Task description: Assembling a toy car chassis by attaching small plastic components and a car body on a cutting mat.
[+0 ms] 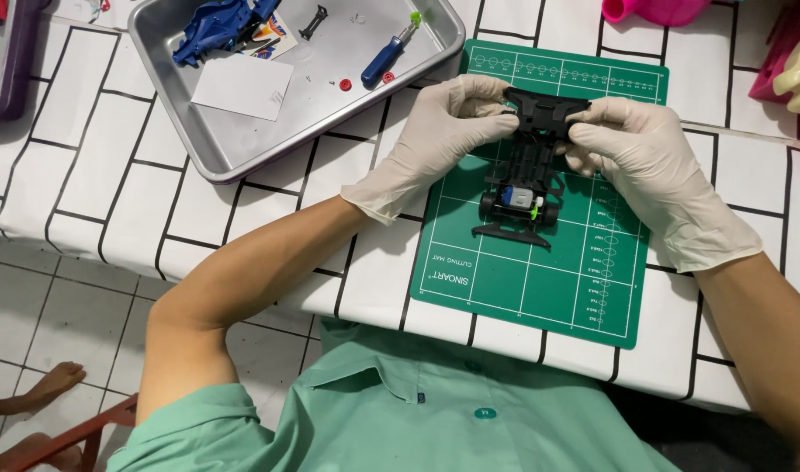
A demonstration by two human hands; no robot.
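A black toy car chassis [524, 166] lies on a green cutting mat [540, 280], its long axis running from twelve to six o'clock; both gloved hands pinch its far end — the left hand [439, 140] from nine o'clock, the right hand [649, 162] from three, equally near; fingers closed on the bumper; a metal tray [242, 149] sits at ten o'clock.

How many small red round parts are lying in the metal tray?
2. One small red round part lies near the tray's middle, beside the white card. The other lies just right of it, below the blue screwdriver. More may be hidden under the blue car body.
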